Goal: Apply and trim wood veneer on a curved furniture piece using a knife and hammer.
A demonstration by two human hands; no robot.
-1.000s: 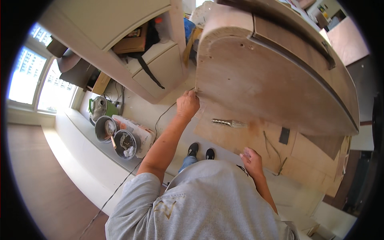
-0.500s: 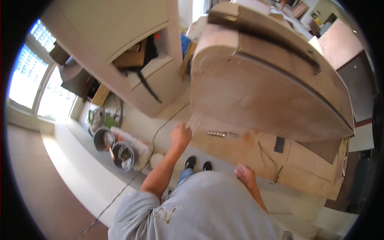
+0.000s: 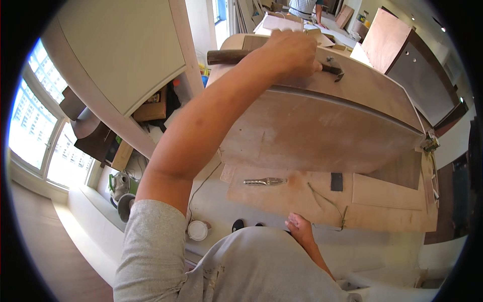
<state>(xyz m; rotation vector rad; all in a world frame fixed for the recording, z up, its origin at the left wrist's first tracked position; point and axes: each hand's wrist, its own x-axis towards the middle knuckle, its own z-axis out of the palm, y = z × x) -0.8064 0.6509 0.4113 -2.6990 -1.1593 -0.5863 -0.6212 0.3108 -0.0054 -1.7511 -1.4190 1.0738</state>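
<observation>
My left hand point(image 3: 293, 50) is raised over the top of a large curved plywood piece point(image 3: 322, 133) and is closed around a hammer. Its wooden handle point(image 3: 226, 56) sticks out to the left and its dark metal head point(image 3: 333, 70) rests on the plywood's upper face. My left forearm crosses the front of the piece. My right hand point(image 3: 300, 227) hangs low beside my hip, holding nothing, with the fingers loosely apart. It is above flat plywood sheets point(image 3: 382, 201) on the floor.
A metal hand tool point(image 3: 265, 181), a small black block point(image 3: 336, 181) and a thin wire point(image 3: 327, 201) lie on the floor sheets. A white round lid point(image 3: 197, 230) sits near my shoes point(image 3: 238, 225). A tall pale cabinet panel point(image 3: 126, 55) leans at the left by the window point(image 3: 35, 136). Another person point(image 3: 302, 7) stands far off.
My left hand left the curved piece's lower edge and rose to its top, where it now grips a hammer. My right hand stayed low at my side.
</observation>
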